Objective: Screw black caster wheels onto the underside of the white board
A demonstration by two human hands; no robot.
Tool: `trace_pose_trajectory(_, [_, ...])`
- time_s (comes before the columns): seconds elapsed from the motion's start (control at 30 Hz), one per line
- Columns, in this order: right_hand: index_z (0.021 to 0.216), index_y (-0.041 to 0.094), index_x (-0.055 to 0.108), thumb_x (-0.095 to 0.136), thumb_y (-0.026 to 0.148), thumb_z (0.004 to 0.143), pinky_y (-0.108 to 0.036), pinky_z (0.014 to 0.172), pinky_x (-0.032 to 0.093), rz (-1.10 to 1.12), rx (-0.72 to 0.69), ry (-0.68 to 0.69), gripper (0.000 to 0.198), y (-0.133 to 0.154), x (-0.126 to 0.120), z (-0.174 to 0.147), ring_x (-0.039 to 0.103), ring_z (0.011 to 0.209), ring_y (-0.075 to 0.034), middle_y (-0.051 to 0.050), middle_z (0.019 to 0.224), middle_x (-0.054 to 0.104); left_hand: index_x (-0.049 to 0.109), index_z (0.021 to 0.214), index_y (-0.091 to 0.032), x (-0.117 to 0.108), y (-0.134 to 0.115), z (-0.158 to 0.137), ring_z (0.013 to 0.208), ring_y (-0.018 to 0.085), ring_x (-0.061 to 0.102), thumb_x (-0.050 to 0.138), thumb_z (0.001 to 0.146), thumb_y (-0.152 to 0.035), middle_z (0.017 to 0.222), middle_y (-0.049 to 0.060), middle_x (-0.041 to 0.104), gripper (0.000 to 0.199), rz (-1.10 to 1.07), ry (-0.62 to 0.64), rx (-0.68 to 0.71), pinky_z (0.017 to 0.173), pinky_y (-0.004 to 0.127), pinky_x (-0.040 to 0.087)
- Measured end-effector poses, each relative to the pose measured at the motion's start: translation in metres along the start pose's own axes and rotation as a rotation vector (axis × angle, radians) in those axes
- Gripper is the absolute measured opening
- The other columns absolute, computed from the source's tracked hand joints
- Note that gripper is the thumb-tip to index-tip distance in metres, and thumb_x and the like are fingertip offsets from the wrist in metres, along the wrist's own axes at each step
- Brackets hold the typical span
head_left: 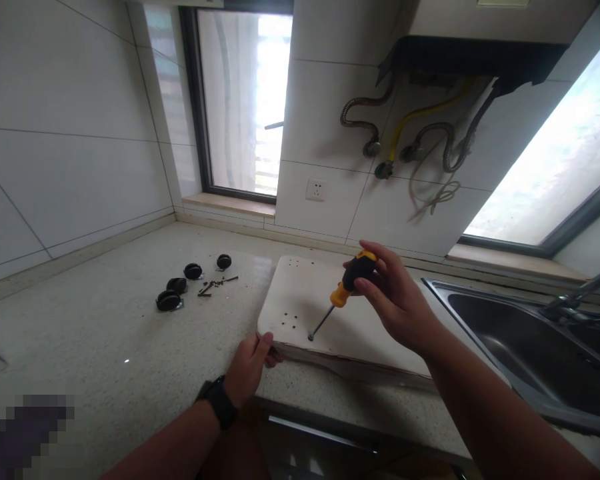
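My right hand (397,297) grips the yellow and black handle of a screwdriver (353,279), which leans with its tip down on a screw head (311,337) in a white board (330,327). The board lies flat on the counter, and small holes show in groups near its left corners. My left hand (253,363), with a black watch on the wrist, holds the board's front left corner, thumb on top and fingers partly hidden at the edge. Left of the board stand several black caster wheels (169,300) beside a scatter of screws (217,285).
A steel sink (510,333) with a tap (580,290) is at the right. Pipes and a yellow hose (400,127) hang from a wall unit (480,40). A socket (316,190) sits on the tiled wall. The speckled counter (105,333) ends in front of me above a dark cabinet.
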State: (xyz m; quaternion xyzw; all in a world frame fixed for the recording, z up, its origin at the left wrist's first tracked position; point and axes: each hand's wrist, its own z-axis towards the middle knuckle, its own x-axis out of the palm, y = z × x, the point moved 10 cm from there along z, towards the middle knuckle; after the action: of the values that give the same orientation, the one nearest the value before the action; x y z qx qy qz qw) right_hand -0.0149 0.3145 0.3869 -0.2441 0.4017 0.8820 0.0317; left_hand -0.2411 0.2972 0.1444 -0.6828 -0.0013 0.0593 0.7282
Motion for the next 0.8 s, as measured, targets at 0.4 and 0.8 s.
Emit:
trace_pose_trajectory(0.4, [0.138, 0.034, 0.048, 0.067, 0.034, 0.095, -0.047, 0.102, 0.059, -0.138, -0.060, 0.141, 0.047, 0.033, 0.027, 0.021, 0.067, 0.117, -0.022, -0.008, 0.134, 0.059, 0.065, 0.079, -0.016, 0.000, 0.003, 0.000, 0.064, 0.022, 0.069, 0.042, 0.093, -0.078, 0.071, 0.012, 0.076, 0.067, 0.007, 0.002, 0.002, 0.067, 0.036, 0.054])
trace_pose_trajectory(0.8, [0.154, 0.034, 0.040, 0.049, 0.025, 0.100, -0.047, 0.108, 0.054, -0.197, -0.054, 0.235, 0.056, 0.046, 0.033, 0.030, 0.061, 0.128, -0.023, -0.008, 0.144, 0.054, 0.064, 0.079, -0.016, 0.001, 0.002, 0.000, 0.064, 0.021, 0.069, 0.044, 0.094, -0.076, 0.071, 0.011, 0.076, 0.064, -0.010, 0.011, 0.009, 0.067, 0.035, 0.054])
